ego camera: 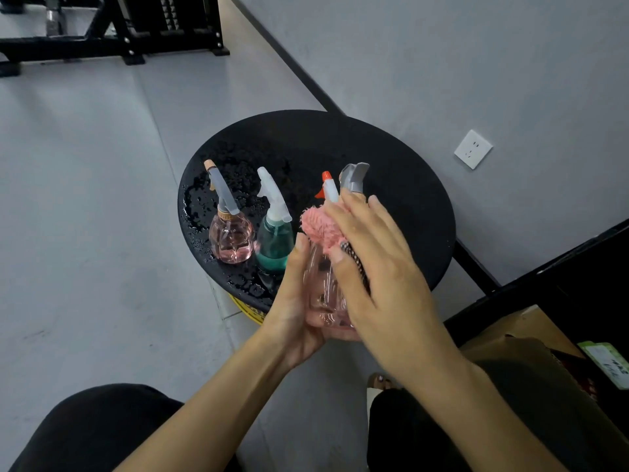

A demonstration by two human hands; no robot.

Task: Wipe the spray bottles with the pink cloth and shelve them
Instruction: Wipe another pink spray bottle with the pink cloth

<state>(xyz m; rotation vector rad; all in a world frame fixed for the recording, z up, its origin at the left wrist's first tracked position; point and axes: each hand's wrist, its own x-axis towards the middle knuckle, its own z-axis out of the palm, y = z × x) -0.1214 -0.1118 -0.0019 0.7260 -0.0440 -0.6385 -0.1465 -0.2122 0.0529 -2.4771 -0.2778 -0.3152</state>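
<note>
over the near edge of the tabletop point(391, 148), the left hand point(292, 311) curls its fingers round the clear bottle point(323, 291); the right hand point(377, 267), fingers straight, presses the cloth point(318, 226) to its neck. a teal bottle point(274, 243) and a pink bottle point(232, 240) stand just left.

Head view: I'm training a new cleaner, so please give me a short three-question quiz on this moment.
1. True or false: the teal spray bottle is being wiped.
2. Which hand presses the pink cloth against the held pink bottle?
3. Fill in: the round black tabletop is dotted with liquid ____.
Key: 1 false; the teal spray bottle stands untouched on the tabletop. 2 the right hand; the left hand grips that bottle's base. 3 droplets.
</note>
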